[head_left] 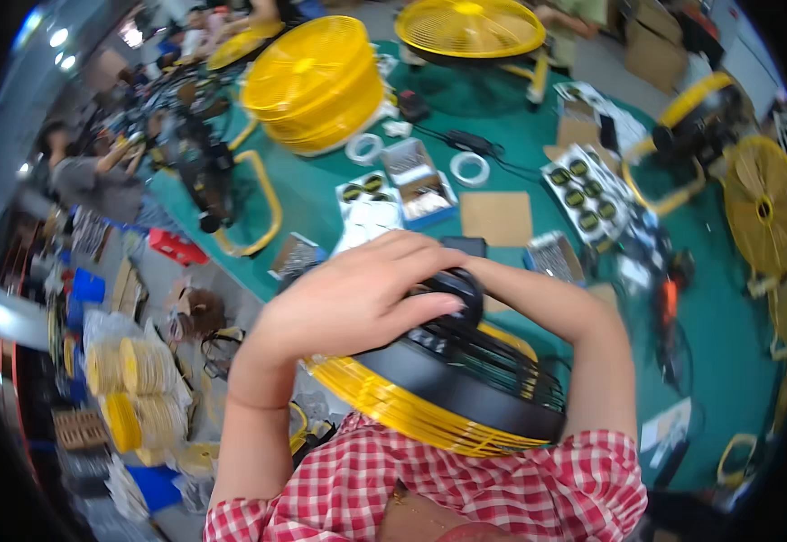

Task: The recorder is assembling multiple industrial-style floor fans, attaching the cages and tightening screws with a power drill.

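A black and yellow floor fan (465, 370) is tilted up close against my chest, its yellow wire guard toward me. My left hand (375, 294) reaches over its top, thumb and fingers curved around the round black housing at the back of the fan. From the right, my right forearm (538, 294) crosses behind the fan to the same housing. The fingers of that hand are hidden behind my left hand and the housing.
On the green table (502, 99) stand yellow fan guards (307, 81), a box of round parts (587, 194), a blue carton of small parts (425, 194), tape rolls (470, 169) and cardboard (496, 219). Fan frames (673, 163) stand right. Wrapped yellow guards (136, 366) lie lower left. Other people work farther off.
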Available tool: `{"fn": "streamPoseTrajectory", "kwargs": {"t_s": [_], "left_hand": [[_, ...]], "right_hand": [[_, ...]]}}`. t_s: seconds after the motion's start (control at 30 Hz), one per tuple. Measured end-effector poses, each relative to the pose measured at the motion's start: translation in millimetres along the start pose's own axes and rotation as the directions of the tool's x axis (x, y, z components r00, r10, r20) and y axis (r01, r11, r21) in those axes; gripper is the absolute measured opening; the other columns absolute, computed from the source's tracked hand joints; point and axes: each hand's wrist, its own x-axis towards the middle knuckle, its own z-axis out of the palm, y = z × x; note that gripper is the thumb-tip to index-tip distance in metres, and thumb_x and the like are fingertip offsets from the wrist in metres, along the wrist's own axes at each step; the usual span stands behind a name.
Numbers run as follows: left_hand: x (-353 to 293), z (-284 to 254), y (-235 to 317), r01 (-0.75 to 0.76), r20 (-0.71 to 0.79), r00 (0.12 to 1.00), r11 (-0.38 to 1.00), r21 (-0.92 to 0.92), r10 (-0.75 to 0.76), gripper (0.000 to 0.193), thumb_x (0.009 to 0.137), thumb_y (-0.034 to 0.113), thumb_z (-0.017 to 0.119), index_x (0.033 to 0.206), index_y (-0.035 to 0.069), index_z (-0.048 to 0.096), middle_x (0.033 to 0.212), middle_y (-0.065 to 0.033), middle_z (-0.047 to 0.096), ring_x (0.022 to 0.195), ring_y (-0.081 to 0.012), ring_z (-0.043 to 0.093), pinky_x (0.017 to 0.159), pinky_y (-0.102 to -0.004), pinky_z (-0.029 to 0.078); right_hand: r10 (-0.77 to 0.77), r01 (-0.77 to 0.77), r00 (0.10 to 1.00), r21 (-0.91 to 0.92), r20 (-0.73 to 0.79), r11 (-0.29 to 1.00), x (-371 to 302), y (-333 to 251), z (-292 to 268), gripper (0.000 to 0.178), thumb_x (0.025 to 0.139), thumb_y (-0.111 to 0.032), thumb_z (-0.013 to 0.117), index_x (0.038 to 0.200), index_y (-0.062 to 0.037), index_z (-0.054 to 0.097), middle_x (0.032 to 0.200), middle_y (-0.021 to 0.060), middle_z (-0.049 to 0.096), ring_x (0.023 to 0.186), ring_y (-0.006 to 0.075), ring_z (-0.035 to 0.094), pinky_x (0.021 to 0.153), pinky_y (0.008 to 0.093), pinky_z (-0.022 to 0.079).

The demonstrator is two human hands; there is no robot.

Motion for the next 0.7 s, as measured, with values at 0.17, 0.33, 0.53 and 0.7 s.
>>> {"fn": "streamPoseTrajectory", "kwargs": {"t_s": [0.17,0.33,0.53,0.7], "left_hand": [[11,-6,-1,0.016,0.021,1.000,1.000,-0.014,-0.015,0.041,0.083,0.027,0.057,0.114,0.001,0.052,0.101,-0.0166,0.055,0.095,-0.0337,0.051,0.085,-0.0380,0.041],[23,-4,-3,-0.010,0.113,0.994,1.000,0.027,0.007,0.051,0.079,0.031,0.059,0.115,-0.003,0.051,0.105,-0.0181,0.053,0.097,-0.0361,0.050,0.086,-0.0394,0.040],[14,-10,11,0.035,0.137,0.990,0.998,0.059,-0.043,0.053,0.080,0.034,0.057,0.115,-0.005,0.050,0.105,-0.0215,0.053,0.096,-0.0396,0.050,0.088,-0.0417,0.039],[21,0,0,0.033,0.143,0.989,0.999,-0.001,-0.033,0.058,0.082,0.042,0.053,0.113,-0.007,0.051,0.102,-0.0216,0.053,0.093,-0.0386,0.051,0.087,-0.0419,0.038]], "right_hand": [[0.184,-0.196,0.969,-0.060,-0.165,0.979,6,13,-5,0.048,0.073,-0.044,0.064,0.104,-0.0071,0.061,0.097,0.0154,0.061,0.089,0.0239,0.059,0.074,0.0380,0.045],[-0.107,-0.364,0.826,-0.667,-0.554,0.650,-40,93,18,0.071,0.062,-0.051,0.071,0.116,-0.0095,0.051,0.113,0.0142,0.051,0.105,0.0320,0.048,0.082,0.0509,0.037],[0.100,-0.455,0.827,-0.554,-0.553,0.697,-55,102,10,0.075,0.069,-0.046,0.069,0.128,-0.0111,0.039,0.122,0.0143,0.046,0.111,0.0316,0.047,0.088,0.0490,0.038],[0.169,0.543,0.770,0.771,-0.615,0.332,-84,56,-9,0.057,0.080,-0.041,0.061,0.124,-0.0101,0.044,0.111,0.0080,0.053,0.097,0.0136,0.055,0.081,0.0267,0.047]]}}
